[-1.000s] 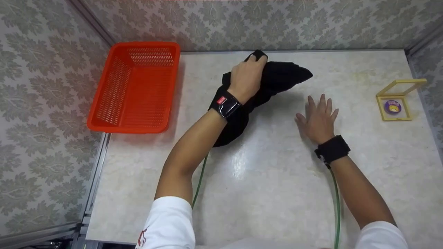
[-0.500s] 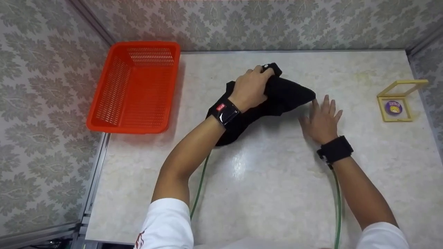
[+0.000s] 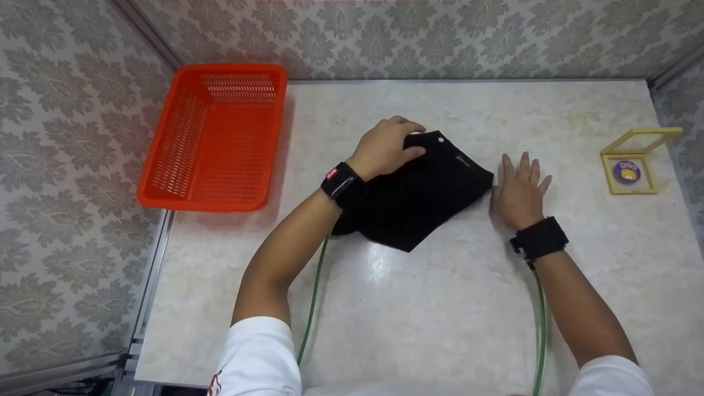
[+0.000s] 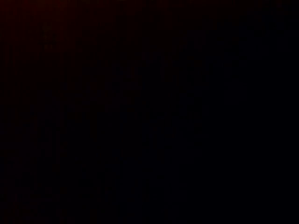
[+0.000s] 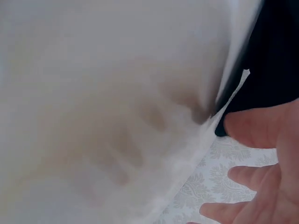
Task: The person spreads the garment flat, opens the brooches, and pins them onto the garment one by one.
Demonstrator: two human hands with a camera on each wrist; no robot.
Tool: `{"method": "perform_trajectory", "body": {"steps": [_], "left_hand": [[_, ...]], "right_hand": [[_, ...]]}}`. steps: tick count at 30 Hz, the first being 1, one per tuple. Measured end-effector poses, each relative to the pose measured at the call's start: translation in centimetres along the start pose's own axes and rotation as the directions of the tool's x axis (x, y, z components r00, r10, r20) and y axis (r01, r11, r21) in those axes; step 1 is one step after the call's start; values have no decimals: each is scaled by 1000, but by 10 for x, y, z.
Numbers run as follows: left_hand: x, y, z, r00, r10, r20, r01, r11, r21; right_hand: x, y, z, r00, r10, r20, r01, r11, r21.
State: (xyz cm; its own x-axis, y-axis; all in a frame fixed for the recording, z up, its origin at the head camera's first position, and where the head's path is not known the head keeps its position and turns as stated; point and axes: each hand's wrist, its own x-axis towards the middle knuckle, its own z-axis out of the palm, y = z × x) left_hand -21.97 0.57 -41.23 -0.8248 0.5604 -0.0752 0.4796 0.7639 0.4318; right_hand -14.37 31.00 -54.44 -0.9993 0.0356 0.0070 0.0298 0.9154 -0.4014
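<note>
A black cloth garment (image 3: 434, 187) with a small white button and tiny lettering lies spread on the table. Over its upper left part rests my left hand (image 3: 382, 146), thumb on the cloth and apart from the loosely bent fingers at the upper edge. My right hand (image 3: 520, 198) lies flat with fingers spread, its thumb at the garment's right corner. In the right wrist view the thumb (image 5: 261, 125) meets the dark cloth (image 5: 275, 60) and the other fingers stretch out. The left wrist view is almost wholly black, with the hand's underside hidden.
An orange-red plastic basket (image 3: 236, 148) stands at the back left. On the right is a small yellow frame box (image 3: 606, 173), lid raised, with a purple round badge (image 3: 626, 172) inside. Green cables (image 3: 314, 297) run from both wristbands. Patterned walls border the table (image 3: 429, 319).
The bunched garment has come down and spread out, showing its button and lettering. My left hand has moved down and its grip has loosened. My right hand has shifted slightly right.
</note>
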Motion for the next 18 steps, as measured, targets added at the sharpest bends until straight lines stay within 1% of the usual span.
{"method": "perform_trajectory", "body": {"steps": [2, 4, 6, 9, 11, 13, 15, 16, 18], "left_hand": [[-1, -10, 3, 999, -39, -7, 39, 999, 19], [-4, -19, 7, 997, -71, 19, 70, 996, 57], [-8, -27, 12, 993, -95, 71, 88, 991, 98], [-14, -33, 22, 981, -113, 160, 92, 987, 136], [-18, -35, 31, 974, -122, 193, 93, 984, 153], [-22, -36, 41, 969, -133, 209, 98, 981, 170], [-26, -37, 50, 966, -147, 213, 108, 977, 184], [-28, -37, 54, 964, -156, 214, 117, 975, 187], [-30, -38, 61, 963, -172, 209, 131, 972, 195]], "right_hand": [[1, -1, -2, 1000, -11, -14, 10, 1000, -9], [4, -3, -5, 1000, -22, -19, 22, 1000, -8], [6, -8, -6, 999, -41, -15, 41, 999, 16], [9, -15, -6, 996, -83, 15, 82, 994, 71], [9, -22, -5, 994, -97, 49, 91, 990, 112], [7, -29, -4, 992, -106, 73, 96, 987, 132], [3, -39, -2, 991, -107, 84, 94, 986, 137], [0, -43, -1, 991, -107, 83, 96, 987, 130], [-7, -53, 1, 991, -124, 56, 117, 987, 111]]}}
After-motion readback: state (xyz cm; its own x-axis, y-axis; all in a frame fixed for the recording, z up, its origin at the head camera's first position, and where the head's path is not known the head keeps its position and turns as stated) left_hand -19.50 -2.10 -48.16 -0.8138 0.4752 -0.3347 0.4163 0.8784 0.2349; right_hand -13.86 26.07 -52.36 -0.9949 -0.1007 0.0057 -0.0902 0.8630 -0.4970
